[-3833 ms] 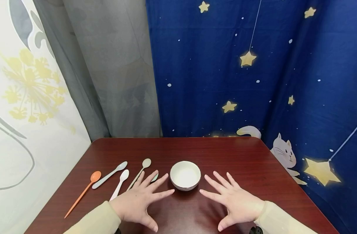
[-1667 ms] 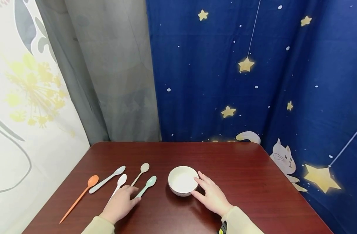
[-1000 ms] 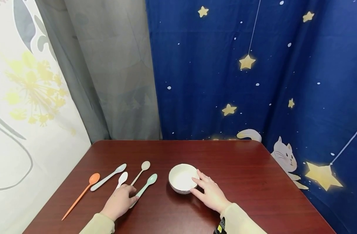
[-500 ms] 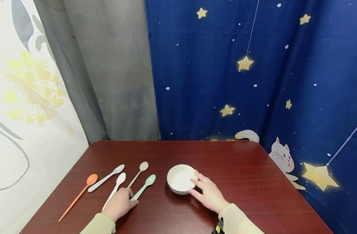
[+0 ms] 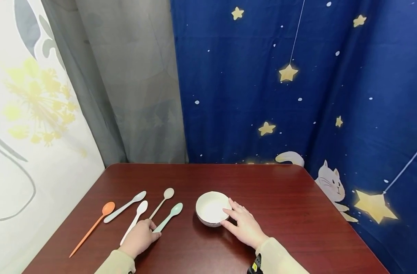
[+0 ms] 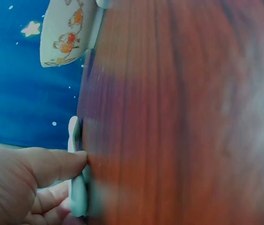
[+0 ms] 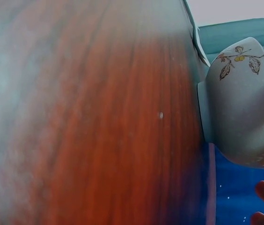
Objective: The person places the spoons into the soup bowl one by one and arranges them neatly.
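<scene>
While your left hand [image 5: 140, 236] pinches the mint-green spoon [image 5: 176, 209] by its handle, your right hand [image 5: 244, 225] curves round the right side of the white bowl [image 5: 210, 209]. Left wrist view: your thumb lies on the near side of the handle, curled fingers behind it. Spoon's head points away from you and a little to the right, ending left of the bowl, well apart from it. Whether the handle is raised off the wood, cannot tell.

Right hand: thumb against the bowl's outer wall near the rim, one fingertip reaching over the rim, remaining fingers loosely bent. Bowl sits upright on the dark red table [image 5: 283, 198], roughly between your hands and farther from you. Outer wall carries a fruit-and-leaf print, seen from both wrists; inside is plain white.

Four more spoons lie left of the bowl. Beige spoon [image 5: 168, 193] just beyond your left hand, its handle running behind your fingers, lower end hidden. White spoon [image 5: 142, 207] close along the outer side of the same hand. Pale blue spoon [image 5: 138, 196] farther left, slanting. Orange spoon [image 5: 108, 207] leftmost, long thin handle toward you. All heads face the far edge.

Cream sleeves [image 5: 116, 263] cover your forearms; a dark band with a yellow patch [image 5: 254, 266] shows at your right wrist. Behind the table: blue star-print curtain [image 5: 229, 95], grey curtain [image 5: 140, 95], white floral curtain [image 5: 10, 179] at left.
</scene>
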The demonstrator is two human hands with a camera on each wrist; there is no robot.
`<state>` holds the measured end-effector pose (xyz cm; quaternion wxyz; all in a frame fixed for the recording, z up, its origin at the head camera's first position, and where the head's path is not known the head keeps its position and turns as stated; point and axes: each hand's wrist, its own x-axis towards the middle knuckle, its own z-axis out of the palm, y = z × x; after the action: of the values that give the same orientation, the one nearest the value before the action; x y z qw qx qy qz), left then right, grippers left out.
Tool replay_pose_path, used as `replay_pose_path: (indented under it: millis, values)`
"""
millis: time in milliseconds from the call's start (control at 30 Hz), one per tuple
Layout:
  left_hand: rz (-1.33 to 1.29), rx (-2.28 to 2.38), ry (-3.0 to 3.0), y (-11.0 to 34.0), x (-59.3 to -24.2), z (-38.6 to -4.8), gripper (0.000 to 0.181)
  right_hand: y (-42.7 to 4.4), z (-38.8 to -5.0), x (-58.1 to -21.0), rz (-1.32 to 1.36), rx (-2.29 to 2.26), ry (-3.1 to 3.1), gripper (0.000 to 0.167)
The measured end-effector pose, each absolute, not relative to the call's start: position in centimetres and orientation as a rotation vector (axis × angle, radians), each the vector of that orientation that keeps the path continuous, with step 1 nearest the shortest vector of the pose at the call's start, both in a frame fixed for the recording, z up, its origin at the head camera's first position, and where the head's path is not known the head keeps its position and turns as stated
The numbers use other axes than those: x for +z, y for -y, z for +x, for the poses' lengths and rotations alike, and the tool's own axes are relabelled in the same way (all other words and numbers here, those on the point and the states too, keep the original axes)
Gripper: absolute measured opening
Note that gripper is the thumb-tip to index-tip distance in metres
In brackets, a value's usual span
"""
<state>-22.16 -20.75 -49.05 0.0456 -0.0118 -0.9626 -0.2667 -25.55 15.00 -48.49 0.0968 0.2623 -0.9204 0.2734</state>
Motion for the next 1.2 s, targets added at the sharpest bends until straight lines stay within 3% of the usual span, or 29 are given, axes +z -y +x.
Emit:
replay_pose_path:
  millis: [1200]
  values:
    - [0.254,-0.991,2.674,19.3,-51.6,-22.3,0.017,-15.0,-25.1,-48.3,0.741,0.875,2.715,0.051]
